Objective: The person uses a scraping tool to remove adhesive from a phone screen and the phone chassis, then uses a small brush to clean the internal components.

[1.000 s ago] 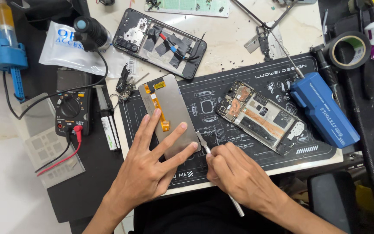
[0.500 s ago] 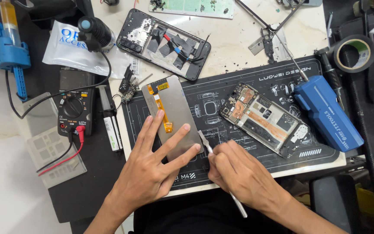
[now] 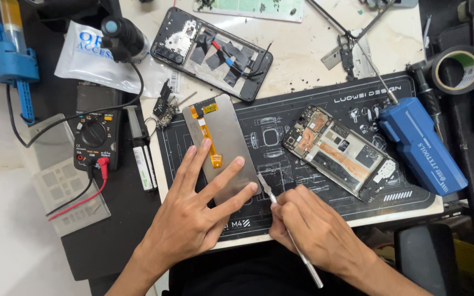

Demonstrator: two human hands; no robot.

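While left hand (image 3: pixel 190 219) pins screen panel (image 3: pixel 221 145), right hand (image 3: pixel 314 230) holds metal spudger (image 3: pixel 289 235).

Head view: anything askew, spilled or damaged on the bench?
Small dark specks are scattered over the white tabletop above the black work mat. The open phone frame lies askew on that mat, and the back cover lies angled off it. No spill or breakage shows.

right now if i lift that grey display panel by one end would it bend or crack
The display panel looks thin and flat, so probably light and fragile under bending. Its orange ribbon looks floppy and could snag. The left hand pins it, suggesting it slides on the mat.
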